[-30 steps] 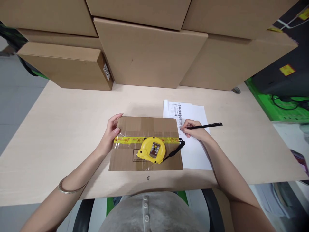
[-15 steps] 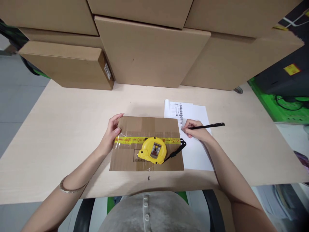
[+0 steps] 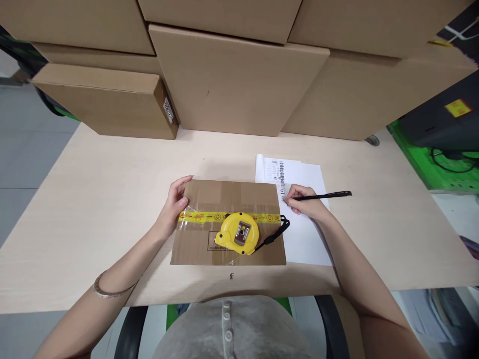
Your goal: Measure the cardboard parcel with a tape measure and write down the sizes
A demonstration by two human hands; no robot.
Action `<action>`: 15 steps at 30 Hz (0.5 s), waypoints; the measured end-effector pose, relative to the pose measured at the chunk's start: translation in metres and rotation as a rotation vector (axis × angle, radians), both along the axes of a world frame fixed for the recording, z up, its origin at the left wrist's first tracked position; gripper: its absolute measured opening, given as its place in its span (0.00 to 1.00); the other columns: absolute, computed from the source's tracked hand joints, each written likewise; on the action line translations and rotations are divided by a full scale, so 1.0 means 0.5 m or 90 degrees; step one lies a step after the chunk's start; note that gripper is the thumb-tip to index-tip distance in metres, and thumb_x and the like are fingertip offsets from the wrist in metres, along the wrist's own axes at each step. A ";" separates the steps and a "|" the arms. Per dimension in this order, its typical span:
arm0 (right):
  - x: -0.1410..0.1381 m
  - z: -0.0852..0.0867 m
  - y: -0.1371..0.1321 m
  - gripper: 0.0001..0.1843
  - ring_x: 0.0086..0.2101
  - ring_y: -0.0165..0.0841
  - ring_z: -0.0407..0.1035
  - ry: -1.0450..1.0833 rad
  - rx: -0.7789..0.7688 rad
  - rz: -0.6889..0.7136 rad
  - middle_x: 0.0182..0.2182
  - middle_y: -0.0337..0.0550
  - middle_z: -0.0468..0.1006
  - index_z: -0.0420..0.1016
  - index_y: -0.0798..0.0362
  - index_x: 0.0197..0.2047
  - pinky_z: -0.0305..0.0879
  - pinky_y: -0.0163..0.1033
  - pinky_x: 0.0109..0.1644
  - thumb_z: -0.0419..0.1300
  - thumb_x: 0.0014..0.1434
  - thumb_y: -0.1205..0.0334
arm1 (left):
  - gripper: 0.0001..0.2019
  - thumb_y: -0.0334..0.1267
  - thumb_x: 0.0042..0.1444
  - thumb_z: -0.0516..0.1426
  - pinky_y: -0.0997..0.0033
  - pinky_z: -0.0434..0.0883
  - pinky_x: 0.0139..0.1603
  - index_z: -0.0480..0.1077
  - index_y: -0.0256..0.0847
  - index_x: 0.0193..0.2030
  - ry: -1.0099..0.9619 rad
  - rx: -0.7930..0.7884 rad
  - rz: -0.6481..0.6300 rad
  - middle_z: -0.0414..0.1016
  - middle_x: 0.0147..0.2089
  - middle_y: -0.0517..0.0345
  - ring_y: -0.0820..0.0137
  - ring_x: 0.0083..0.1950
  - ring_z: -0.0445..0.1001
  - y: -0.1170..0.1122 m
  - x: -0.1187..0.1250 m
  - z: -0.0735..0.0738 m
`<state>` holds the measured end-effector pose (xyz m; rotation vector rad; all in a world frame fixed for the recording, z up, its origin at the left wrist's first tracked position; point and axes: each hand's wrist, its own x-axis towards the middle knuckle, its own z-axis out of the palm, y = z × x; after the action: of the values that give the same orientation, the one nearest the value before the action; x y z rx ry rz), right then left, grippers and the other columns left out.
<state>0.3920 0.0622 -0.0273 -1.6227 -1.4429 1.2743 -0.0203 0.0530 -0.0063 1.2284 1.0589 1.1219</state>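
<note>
A small cardboard box (image 3: 220,197) with yellow printed tape across its top lies before me on the table. My left hand (image 3: 175,203) grips its upper left corner, thumb on top and fingers along the far side. On the box rests a yellow tape measure (image 3: 230,239), its black wrist strap (image 3: 275,235) reaching past the right edge. My right hand (image 3: 303,199) is closed around a black pen (image 3: 333,195), with the tip end hidden by the fingers over a white sheet of paper (image 3: 309,244). Handwritten lines run down the sheet's upper left, and the box covers part of it.
Large cardboard boxes (image 3: 239,80) form a wall along the table's back. A flatter box (image 3: 101,107) with a label stands at back left. Dark equipment on a green surface (image 3: 415,159) is beyond the table's right edge.
The whole view has shifted very slightly. My right hand and the pen sit marginally farther right and lower on the paper; the left hand, box and tape measure keep their places.
</note>
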 end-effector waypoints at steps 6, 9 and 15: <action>-0.003 0.007 0.000 0.16 0.14 0.25 0.59 -0.002 -0.009 0.004 0.12 0.33 0.68 0.66 0.48 0.23 0.54 0.32 0.18 0.71 0.47 0.57 | 0.32 0.60 0.57 0.65 0.52 0.72 0.64 0.69 0.51 0.64 0.013 -0.003 0.007 0.76 0.63 0.51 0.50 0.67 0.71 0.002 -0.002 -0.001; -0.004 0.010 0.000 0.15 0.14 0.25 0.60 -0.003 -0.010 0.003 0.13 0.32 0.68 0.66 0.48 0.22 0.54 0.32 0.18 0.70 0.46 0.59 | 0.32 0.61 0.57 0.65 0.52 0.72 0.64 0.69 0.53 0.64 0.015 -0.003 0.008 0.76 0.63 0.51 0.51 0.66 0.71 0.003 -0.003 -0.004; -0.005 0.006 0.000 0.15 0.14 0.25 0.59 -0.003 -0.004 -0.008 0.13 0.32 0.69 0.65 0.48 0.23 0.55 0.32 0.17 0.69 0.46 0.58 | 0.31 0.60 0.57 0.65 0.52 0.72 0.63 0.70 0.53 0.64 0.007 -0.001 0.009 0.77 0.62 0.52 0.52 0.65 0.72 0.003 -0.003 -0.004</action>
<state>0.3896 0.0622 -0.0244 -1.6378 -1.4307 1.2692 -0.0218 0.0544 -0.0084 1.2280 1.0775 1.1256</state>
